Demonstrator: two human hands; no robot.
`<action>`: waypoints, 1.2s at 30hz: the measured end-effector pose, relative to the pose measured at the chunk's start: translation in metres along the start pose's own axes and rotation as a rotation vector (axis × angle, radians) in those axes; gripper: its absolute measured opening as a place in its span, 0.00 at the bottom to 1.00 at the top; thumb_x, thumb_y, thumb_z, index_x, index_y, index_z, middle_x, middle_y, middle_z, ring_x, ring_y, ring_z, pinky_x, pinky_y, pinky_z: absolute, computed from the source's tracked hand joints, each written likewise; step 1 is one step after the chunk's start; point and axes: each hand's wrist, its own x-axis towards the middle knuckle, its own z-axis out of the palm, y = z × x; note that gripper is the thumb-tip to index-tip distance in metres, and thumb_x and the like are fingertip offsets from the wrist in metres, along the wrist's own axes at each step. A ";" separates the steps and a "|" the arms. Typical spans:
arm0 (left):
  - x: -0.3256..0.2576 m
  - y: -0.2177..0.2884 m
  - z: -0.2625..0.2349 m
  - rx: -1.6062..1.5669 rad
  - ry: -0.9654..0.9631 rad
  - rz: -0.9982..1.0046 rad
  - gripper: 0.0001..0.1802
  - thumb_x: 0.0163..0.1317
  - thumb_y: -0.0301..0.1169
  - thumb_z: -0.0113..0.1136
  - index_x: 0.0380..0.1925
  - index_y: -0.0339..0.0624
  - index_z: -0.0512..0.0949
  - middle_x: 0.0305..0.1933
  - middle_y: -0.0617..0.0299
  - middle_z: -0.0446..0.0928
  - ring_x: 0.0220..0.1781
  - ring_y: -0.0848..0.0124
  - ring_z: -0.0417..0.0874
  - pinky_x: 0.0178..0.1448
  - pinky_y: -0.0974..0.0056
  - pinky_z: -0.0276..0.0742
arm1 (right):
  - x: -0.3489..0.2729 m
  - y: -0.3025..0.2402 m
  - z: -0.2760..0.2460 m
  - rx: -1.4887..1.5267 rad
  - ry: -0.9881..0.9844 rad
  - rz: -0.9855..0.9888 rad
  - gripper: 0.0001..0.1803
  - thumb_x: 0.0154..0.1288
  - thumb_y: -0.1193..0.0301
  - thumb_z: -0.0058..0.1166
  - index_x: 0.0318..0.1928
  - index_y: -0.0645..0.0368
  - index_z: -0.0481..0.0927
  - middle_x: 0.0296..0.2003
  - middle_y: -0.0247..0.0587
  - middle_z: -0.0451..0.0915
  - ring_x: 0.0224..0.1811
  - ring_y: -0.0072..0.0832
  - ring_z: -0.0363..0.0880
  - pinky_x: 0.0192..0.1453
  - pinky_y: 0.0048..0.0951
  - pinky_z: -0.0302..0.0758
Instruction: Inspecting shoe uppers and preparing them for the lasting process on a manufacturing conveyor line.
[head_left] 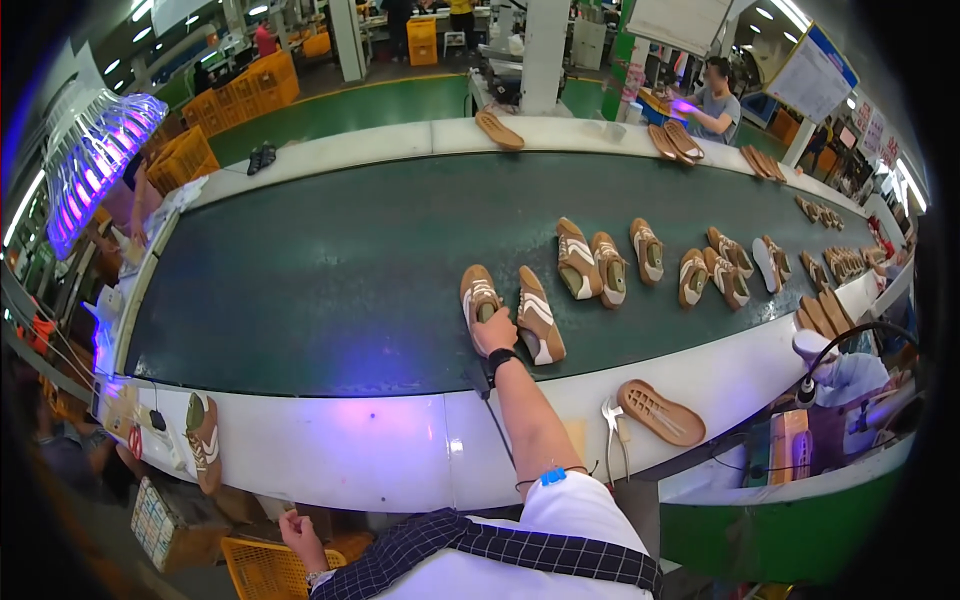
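Observation:
My right hand (494, 332) reaches over the dark green belt (330, 260) and grips the heel end of a brown sneaker (477, 284) with white stripes and laces. Just right of it, a matching sneaker (540, 318) lies on the belt, untouched. My left hand (302, 537) is low at the left, below the near edge of the white ledge (350, 440), with its fingers curled together. Whether anything is in those fingers is hidden. On the ledge nearby stands another brown sneaker (204, 440) with a green lining.
Pliers (613, 438) and a tan sole (661, 413) lie on the near ledge, right of my arm. Several more sneakers (592, 262) are spread along the belt to the right. A purple-lit lamp (105, 165) hangs at left. Co-workers sit at the far side (715, 105) and near right.

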 end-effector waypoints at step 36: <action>0.003 0.163 0.187 0.365 -0.459 0.083 0.49 0.39 0.48 0.72 0.61 0.44 0.59 0.46 0.38 0.73 0.48 0.45 0.76 0.51 0.51 0.74 | 0.025 0.082 -0.061 -0.247 0.027 -0.325 0.65 0.30 0.74 0.65 0.71 0.34 0.42 0.57 0.59 0.65 0.52 0.57 0.72 0.57 0.45 0.71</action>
